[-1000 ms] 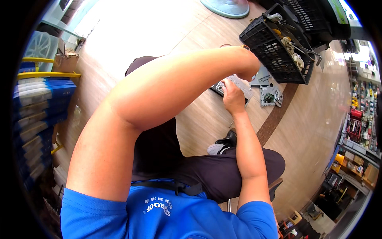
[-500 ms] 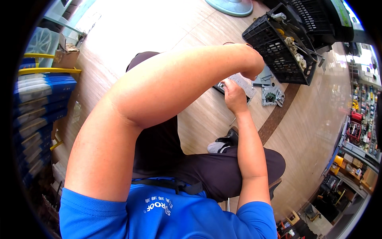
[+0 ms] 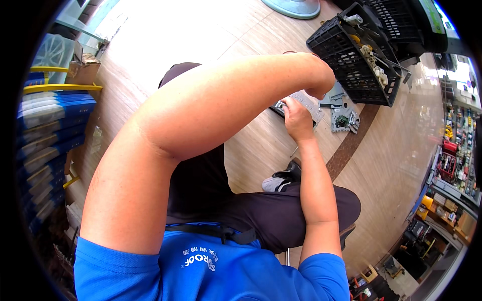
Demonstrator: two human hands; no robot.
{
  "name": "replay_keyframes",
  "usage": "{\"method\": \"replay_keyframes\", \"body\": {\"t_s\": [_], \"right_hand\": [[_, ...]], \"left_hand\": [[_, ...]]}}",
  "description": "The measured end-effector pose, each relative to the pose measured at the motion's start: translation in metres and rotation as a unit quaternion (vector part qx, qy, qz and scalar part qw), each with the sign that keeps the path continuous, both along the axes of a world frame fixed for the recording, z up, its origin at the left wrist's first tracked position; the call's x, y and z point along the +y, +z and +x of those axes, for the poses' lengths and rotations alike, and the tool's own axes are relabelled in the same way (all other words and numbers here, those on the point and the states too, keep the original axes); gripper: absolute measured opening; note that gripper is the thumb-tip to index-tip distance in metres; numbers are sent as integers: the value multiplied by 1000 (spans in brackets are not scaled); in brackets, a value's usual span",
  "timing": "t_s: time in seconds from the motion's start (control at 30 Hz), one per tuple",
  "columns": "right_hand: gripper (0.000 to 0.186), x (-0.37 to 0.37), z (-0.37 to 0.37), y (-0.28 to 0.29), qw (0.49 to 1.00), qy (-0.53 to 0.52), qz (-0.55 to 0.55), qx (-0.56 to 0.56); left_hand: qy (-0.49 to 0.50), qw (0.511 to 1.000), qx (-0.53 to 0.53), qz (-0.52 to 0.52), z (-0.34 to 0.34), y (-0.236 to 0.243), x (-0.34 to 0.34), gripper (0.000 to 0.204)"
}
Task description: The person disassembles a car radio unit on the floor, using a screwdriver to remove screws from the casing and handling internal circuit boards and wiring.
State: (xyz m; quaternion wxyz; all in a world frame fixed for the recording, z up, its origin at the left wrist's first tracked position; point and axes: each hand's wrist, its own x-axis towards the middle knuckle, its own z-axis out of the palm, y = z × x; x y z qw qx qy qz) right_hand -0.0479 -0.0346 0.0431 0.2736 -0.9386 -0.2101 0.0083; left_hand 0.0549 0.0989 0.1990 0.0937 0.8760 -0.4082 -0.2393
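Observation:
My left arm reaches across to the right. My left hand [image 3: 322,84] bends down over a flat silver metal device [image 3: 308,102] with a dark edge, and its fingers are hidden behind the wrist. Close beside it, my right hand [image 3: 298,118] rests at the device's near side. Its thumb and fingers are pinched together at the metal; whatever is between them is too small to make out. On the floor just right of the device lie a grey metal panel [image 3: 333,96] and a grey metal plate with a green circuit part [image 3: 344,120].
A black plastic crate [image 3: 346,60] of assorted parts stands beyond my hands, and a round light-blue base [image 3: 296,7] is at the top. Blue-and-white stacked packages [image 3: 47,135] fill the left. My shoe [image 3: 282,179] is below the device. Shelves of goods [image 3: 459,145] line the right.
My right hand has turned slightly, with its thumb and fingers drawn closer together at the device. My left hand has barely moved.

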Motion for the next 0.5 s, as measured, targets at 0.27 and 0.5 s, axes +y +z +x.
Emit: {"method": "replay_keyframes", "body": {"t_s": [0.27, 0.5], "right_hand": [[20, 2, -4, 3, 993, -80, -64, 56], [22, -4, -2, 0, 997, -72, -12, 31]], "left_hand": [[-2, 1000, -2, 10, -1, 0, 1, 33], [1, 1000, -1, -6, 0, 1, 1, 33]]}}
